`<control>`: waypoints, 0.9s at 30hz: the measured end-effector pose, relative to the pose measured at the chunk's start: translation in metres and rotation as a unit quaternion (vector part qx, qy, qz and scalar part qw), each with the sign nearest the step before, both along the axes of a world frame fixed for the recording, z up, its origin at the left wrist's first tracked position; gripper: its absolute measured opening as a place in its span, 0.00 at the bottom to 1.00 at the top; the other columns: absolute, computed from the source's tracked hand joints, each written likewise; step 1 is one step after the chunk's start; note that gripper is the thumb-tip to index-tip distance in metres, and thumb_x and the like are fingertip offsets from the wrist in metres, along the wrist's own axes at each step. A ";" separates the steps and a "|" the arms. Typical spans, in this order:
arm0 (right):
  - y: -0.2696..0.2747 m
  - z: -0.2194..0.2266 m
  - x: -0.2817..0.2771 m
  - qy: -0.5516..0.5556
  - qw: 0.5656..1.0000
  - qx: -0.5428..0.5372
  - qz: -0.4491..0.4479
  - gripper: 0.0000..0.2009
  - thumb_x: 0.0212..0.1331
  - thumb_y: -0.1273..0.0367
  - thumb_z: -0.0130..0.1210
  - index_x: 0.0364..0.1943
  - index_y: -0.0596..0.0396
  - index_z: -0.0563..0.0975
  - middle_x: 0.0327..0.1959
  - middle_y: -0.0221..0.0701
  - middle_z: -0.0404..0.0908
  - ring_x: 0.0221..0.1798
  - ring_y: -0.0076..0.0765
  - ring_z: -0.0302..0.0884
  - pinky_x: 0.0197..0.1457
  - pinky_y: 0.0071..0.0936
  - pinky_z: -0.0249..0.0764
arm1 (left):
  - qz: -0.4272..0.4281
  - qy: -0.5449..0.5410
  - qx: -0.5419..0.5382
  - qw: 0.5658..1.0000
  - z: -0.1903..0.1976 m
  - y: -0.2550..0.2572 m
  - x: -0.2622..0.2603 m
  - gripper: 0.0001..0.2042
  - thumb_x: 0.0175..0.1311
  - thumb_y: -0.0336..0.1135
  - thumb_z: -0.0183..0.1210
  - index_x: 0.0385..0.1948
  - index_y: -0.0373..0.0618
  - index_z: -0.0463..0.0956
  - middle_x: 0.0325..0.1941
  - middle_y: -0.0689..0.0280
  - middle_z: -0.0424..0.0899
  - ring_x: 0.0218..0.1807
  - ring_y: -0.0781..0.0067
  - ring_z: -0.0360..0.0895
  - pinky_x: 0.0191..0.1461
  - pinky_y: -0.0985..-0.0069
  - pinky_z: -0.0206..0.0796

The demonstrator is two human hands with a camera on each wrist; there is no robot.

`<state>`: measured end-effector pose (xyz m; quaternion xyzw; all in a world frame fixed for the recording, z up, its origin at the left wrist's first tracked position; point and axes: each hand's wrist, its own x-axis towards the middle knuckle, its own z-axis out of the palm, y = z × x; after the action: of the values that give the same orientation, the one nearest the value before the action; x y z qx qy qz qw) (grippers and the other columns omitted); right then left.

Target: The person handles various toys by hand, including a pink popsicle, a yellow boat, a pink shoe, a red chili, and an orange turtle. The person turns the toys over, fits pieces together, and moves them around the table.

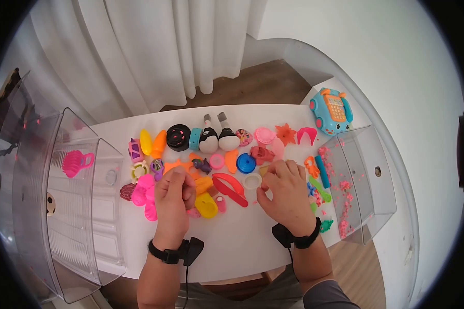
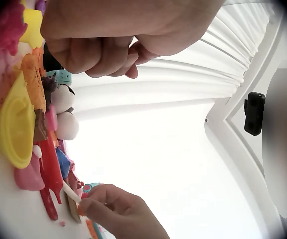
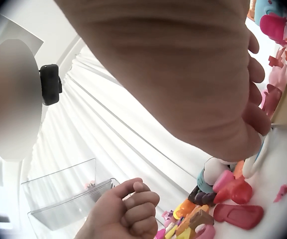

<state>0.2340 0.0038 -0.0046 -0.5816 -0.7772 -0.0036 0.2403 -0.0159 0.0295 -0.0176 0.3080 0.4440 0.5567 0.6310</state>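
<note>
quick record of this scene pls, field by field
surface: white table, crowded with small colourful toys
left grip: fingers curled, nothing visibly held
near left: bright pink pieces, yellow piece
right grip: fingertips at a white round piece; whether they pinch it is unclear
middle: red pieces, blue round piece
left end: clear bin with a pink scoop-like toy
right end: clear bin with pink bits
back right: blue toy phone

Head view downward over the table (image 1: 232,247); wrist views close-in, sideways, curtain (image 2: 158,82) in both
</note>
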 end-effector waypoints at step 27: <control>0.005 -0.005 -0.009 0.046 0.998 0.023 -0.021 0.08 0.49 0.73 0.66 0.31 0.49 0.78 0.40 0.31 0.76 0.47 0.45 0.73 0.52 0.43 0.65 | 0.117 -0.066 0.024 0.991 0.005 0.002 -0.004 0.17 0.80 0.39 0.49 0.25 0.47 0.67 0.18 0.75 0.61 0.16 0.86 0.52 0.20 0.80 0.40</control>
<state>0.2251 0.0085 -0.0098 -0.5915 -0.7527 0.0007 0.2890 -0.0197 0.0320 -0.0127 0.2314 0.4211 0.6561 0.5820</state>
